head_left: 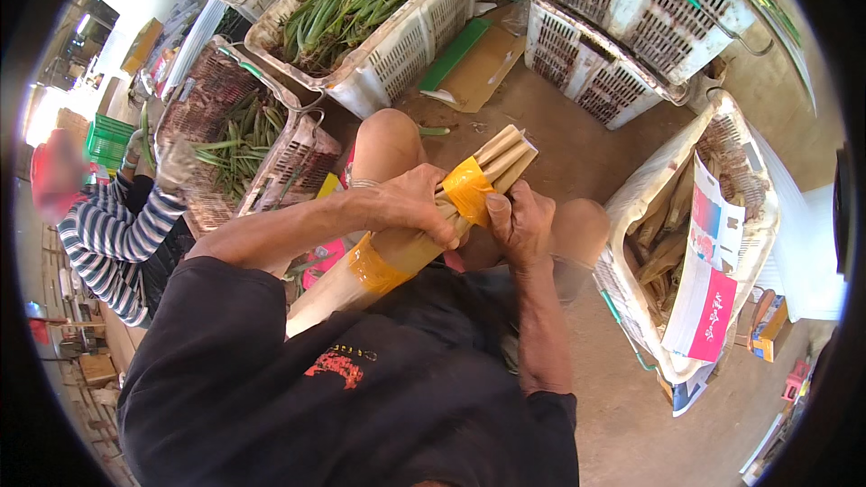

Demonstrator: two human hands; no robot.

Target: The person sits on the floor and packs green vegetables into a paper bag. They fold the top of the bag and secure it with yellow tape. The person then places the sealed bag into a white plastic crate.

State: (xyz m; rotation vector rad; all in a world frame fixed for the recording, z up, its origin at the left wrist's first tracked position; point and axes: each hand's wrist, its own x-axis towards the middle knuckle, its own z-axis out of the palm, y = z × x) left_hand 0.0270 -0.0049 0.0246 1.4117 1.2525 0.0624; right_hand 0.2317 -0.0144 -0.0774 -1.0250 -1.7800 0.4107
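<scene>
A long bundle wrapped in brown paper lies slantwise across my lap, its folded paper end pointing up and to the right. Yellow tape bands it near that end, and a second yellow tape band goes round it lower down. My left hand grips the bundle from the left, just below the upper tape. At the right edge of the upper tape, my right hand has its thumb on the tape and its fingers round the paper. What the paper encloses is hidden.
Ahead stands a white plastic crate of long green plants; left of it, another crate holds green pods or stalks. A co-worker in a striped top sits there. A flattened cardboard piece lies ahead. At right, a crate holds brown paper bundles.
</scene>
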